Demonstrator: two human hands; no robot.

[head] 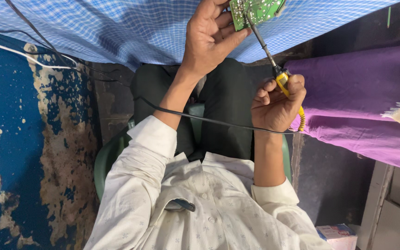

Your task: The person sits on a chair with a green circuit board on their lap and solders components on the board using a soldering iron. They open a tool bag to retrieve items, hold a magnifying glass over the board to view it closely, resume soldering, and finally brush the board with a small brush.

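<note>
My left hand (209, 39) is raised at the top middle, gripping a green circuit board (255, 10) by its lower edge with thumb and fingers. My right hand (276, 104) is shut on the yellow handle of a soldering iron (281, 78). Its thin metal shaft points up and left, and the tip touches the board. A black cable (195, 118) runs from the left across my lap to the iron's handle. Both arms wear white sleeves.
A blue checked cloth (116, 28) spans the top and a purple cloth (362, 92) lies to the right. I sit on a green plastic chair (105, 162). A peeling blue surface (19, 139) is on the left. A small box (339, 236) sits bottom right.
</note>
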